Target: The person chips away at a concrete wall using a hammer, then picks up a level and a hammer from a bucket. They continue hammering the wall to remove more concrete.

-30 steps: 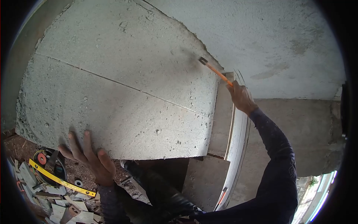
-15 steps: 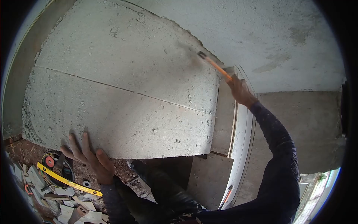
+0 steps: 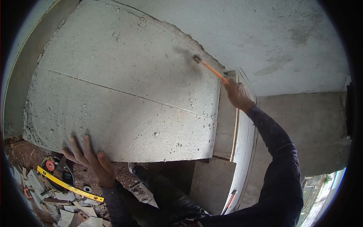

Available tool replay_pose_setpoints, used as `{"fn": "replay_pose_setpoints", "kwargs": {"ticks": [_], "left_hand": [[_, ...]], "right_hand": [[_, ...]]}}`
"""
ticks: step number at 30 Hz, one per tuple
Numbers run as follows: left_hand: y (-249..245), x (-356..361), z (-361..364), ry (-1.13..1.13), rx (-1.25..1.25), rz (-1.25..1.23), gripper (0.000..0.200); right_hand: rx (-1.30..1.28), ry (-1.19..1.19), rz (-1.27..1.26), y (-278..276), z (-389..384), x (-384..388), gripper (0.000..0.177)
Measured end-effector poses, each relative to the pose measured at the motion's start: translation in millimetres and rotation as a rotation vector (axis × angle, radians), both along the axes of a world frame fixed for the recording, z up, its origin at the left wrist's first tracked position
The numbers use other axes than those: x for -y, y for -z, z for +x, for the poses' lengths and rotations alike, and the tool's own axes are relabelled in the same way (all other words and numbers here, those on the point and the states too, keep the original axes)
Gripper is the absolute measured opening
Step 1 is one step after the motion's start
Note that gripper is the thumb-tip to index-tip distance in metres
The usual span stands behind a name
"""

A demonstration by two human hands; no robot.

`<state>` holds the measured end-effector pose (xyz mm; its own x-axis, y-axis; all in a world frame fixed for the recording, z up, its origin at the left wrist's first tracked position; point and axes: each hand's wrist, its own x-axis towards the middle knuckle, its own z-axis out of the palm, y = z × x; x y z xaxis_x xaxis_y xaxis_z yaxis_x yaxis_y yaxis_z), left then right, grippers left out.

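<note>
My right hand (image 3: 239, 94) is wrapped round the orange handle of a hammer (image 3: 212, 70). The dark hammer head is over the upper right of a rough, pitted concrete slab (image 3: 124, 123), and a shadow falls on the surface beside it. A thin straight line runs across the slab from left to right. At the slab's near left edge my left hand (image 3: 95, 162) rests with its fingers spread, the fingertips on the concrete.
Below the slab at left, a yellow spirit level (image 3: 70, 185) lies across a black bucket (image 3: 72, 177) of tools. A handsaw (image 3: 78, 218) lies among wood scraps (image 3: 65, 196). A plastered wall (image 3: 287, 64) borders the slab's upper right. An orange-and-black tool (image 3: 229, 202) stands on the white ledge (image 3: 245, 143).
The hammer and my right hand have shifted a little left and down, with the head now farther in over the slab. My left hand keeps its place.
</note>
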<state>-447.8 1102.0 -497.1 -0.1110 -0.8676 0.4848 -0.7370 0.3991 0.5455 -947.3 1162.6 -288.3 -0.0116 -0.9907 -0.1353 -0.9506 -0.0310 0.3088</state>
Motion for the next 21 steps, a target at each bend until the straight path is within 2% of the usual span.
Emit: {"fn": "replay_pose_setpoints", "kwargs": {"ticks": [1, 3, 4, 6, 7, 9, 10, 12, 13, 16, 17, 18, 19, 21], "left_hand": [[0.8, 0.8, -0.1, -0.005, 0.005, -0.016, 0.055], [-9.3, 0.9, -1.7, 0.004, 0.004, 0.000, 0.056], [-12.3, -0.2, -2.6, 0.000, 0.006, 0.030, 0.056], [-9.3, 2.1, -2.9, 0.011, 0.015, 0.023, 0.058], [-8.9, 1.7, -3.1, 0.006, 0.022, 0.020, 0.058], [-7.6, -2.2, 0.8, -0.013, 0.035, 0.039, 0.057], [-8.5, -1.3, 3.7, -0.006, 0.037, 0.046, 0.057], [-6.7, -1.7, -0.7, -0.010, 0.018, 0.040, 0.056], [-8.9, -4.9, 5.1, 0.021, 0.028, 0.053, 0.056], [-8.9, -1.3, -2.5, -0.015, 0.030, 0.020, 0.057], [-10.2, -0.9, -2.5, -0.010, 0.031, 0.017, 0.057], [-12.6, -0.2, -1.1, -0.004, 0.049, 0.026, 0.057], [-12.8, -0.6, -0.1, 0.002, 0.067, 0.038, 0.056], [-10.9, 0.3, -2.5, 0.003, 0.057, 0.027, 0.056]], "right_hand": [[0.095, 0.171, 0.082, -3.9, 38.9, 22.9, 0.027], [0.187, -0.115, -0.018, -4.0, 98.4, 63.3, 0.031], [0.187, -0.115, -0.026, -2.1, 91.0, 66.2, 0.031], [0.457, -0.608, -0.162, 10.9, 74.0, 79.7, 0.036], [0.270, -0.464, -0.158, 20.7, 14.5, 49.1, 0.039], [0.131, 0.427, 0.037, 46.1, -125.3, -21.1, 0.033], [0.132, 0.434, 0.044, 43.5, -114.3, -29.9, 0.033], [-0.188, 0.420, 0.041, 23.0, -81.3, -29.3, 0.032], [-0.124, 0.353, 0.096, 16.2, -46.8, -28.6, 0.033], [0.095, 0.029, 0.126, -2.1, 76.6, 45.4, 0.034], [0.097, 0.035, 0.123, -1.2, 96.2, 58.5, 0.034], [0.270, -0.237, 0.048, 0.9, 109.7, 72.1, 0.032], [0.444, -0.508, -0.026, 3.9, 113.7, 78.9, 0.030], [0.316, -0.568, 0.082, 11.1, 34.2, 63.8, 0.031]]}}
